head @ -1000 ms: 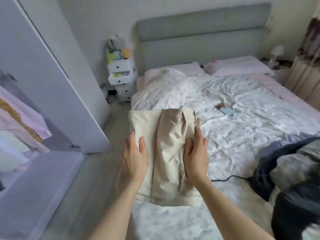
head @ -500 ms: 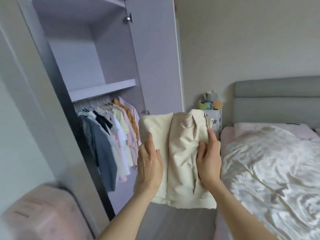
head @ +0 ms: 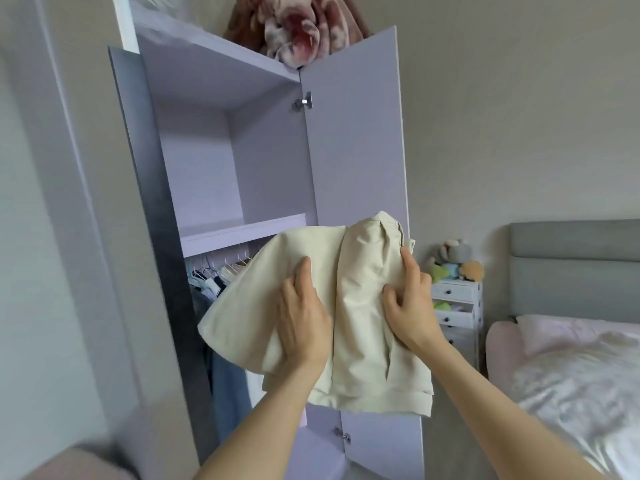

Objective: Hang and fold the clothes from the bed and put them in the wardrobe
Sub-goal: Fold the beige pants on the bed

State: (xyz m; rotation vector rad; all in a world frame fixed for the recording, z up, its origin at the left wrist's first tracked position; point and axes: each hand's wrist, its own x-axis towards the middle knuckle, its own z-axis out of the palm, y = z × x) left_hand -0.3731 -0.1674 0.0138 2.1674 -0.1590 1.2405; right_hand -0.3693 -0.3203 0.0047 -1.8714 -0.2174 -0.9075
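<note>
A folded cream garment (head: 360,306) is held up in the air in front of the open wardrobe (head: 201,168). My left hand (head: 304,323) grips its left half, thumb on top. My right hand (head: 412,306) grips its right half near the thick folded edge. The garment's left corner droops. Behind it is the wardrobe's bare shelf (head: 242,232), and below that a rail of hanging clothes (head: 207,275), partly hidden by the garment. The bed (head: 571,375) with its crumpled white duvet lies at the right.
The wardrobe's right door (head: 353,133) stands open towards me. A reddish blanket (head: 298,29) sits on top of the wardrobe. A white nightstand (head: 457,306) with plush toys (head: 453,261) stands between wardrobe and bed. A pink case (head: 79,462) is at the lower left.
I have turned from the bed to face the wardrobe. Both hands have lifted the folded garment higher, up towards the shelf, and its left corner now sags.
</note>
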